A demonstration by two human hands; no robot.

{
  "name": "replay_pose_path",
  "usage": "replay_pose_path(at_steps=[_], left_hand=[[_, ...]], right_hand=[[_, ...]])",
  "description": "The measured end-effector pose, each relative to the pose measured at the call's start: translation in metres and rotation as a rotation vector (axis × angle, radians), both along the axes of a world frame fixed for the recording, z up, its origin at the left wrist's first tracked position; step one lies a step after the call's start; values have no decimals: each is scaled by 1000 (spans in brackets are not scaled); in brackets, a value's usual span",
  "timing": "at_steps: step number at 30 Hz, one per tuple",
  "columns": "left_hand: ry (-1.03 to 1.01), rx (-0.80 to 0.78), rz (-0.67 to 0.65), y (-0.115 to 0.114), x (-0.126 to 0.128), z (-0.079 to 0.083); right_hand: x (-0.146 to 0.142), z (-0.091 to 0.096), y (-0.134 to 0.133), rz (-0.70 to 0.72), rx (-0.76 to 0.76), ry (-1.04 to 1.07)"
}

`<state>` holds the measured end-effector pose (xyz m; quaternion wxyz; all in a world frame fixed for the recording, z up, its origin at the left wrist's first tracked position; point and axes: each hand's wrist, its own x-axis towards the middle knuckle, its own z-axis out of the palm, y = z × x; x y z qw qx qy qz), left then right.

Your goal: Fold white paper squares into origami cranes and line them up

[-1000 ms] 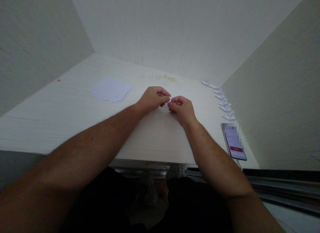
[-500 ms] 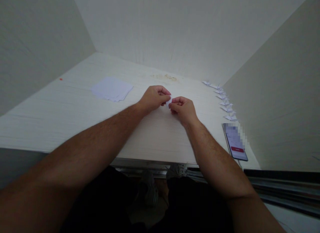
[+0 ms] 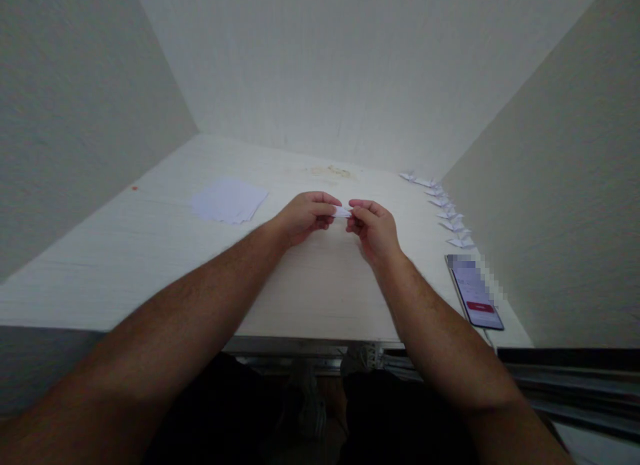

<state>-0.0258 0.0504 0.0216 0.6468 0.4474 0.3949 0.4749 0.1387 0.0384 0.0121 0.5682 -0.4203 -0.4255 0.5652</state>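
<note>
A small piece of folded white paper (image 3: 342, 212) spans the gap between my two hands, just above the table. My left hand (image 3: 311, 215) pinches one end between thumb and fingers. At the opposite end, the thumb and fingertips of my right hand (image 3: 374, 226) close on its narrow tip. Parts of the paper are hidden by the fingers, so its full shape cannot be made out.
Left of my hands lies a loose stack of white paper sheets (image 3: 230, 200). Several folded paper cranes (image 3: 451, 222) line the right wall, with a lit phone (image 3: 475, 292) nearer me. Walls enclose the white table (image 3: 310, 292) on three sides.
The folded paper has turned from upright to lying sideways between my hands, and more of it shows. My fingers have shifted their grip. The view has tilted up slightly.
</note>
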Motion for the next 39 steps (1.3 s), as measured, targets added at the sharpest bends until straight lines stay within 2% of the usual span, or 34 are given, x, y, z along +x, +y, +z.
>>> replay_pose_path(at_steps=[4, 9, 20, 26, 32, 39], left_hand=[[-195, -65, 32, -2, 3, -1], [-201, -129, 25, -2, 5, -4], [-89, -78, -17, 0, 3, -7], [23, -17, -91, 2, -6, -4], [178, 35, -157, 2, -14, 0], [353, 161, -206, 2, -15, 1]], right_hand=[[-3, 0, -3, -55, 78, -74], [-6, -2, -5, -165, 228, -316], [-8, -8, -5, -245, 459, -411], [-5, -6, -6, -212, 455, -456], [-2, -7, -6, -164, 541, -630], [2, -13, -3, -188, 730, -808]])
